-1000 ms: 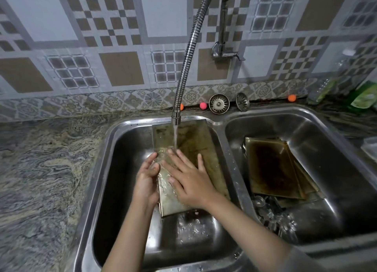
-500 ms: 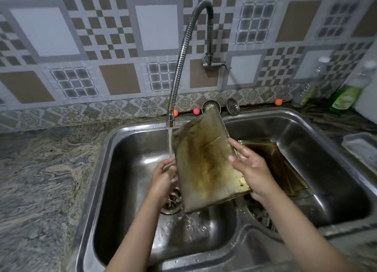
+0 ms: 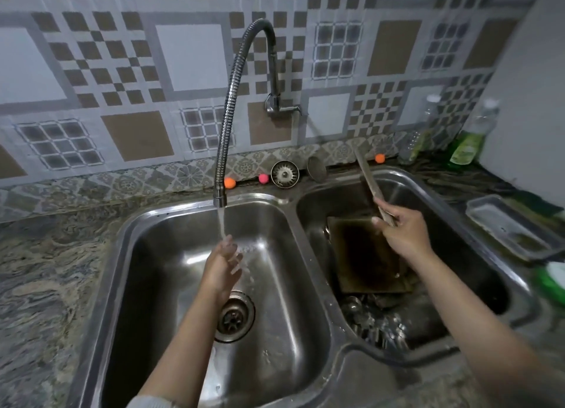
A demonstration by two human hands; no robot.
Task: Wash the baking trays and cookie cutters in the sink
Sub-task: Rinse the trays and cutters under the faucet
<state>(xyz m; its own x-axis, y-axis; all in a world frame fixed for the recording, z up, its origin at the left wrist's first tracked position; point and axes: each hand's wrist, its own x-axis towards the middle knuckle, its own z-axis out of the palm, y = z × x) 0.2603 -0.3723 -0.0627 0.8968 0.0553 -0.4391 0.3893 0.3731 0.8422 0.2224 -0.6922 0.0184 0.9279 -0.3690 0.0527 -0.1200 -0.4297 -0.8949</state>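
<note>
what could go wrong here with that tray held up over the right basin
The right hand pinches the wet baking tray near one end, edge-on, above the dark trays stacked in the right basin; it could slip and clatter onto them. The tray's far end also stands near the sink strainers on the ledge and might knock them.

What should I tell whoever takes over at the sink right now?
Left hand: open, empty, under the running stream from the flexible steel tap in the left basin.
Right hand: fingers grip a thin stained metal baking tray, held edge-on over the right basin.
Dark stained trays lie stacked there, shiny metal cookie cutters in front of them.
Done: cannot tell.
Left: the stacked trays and cutters.
</note>
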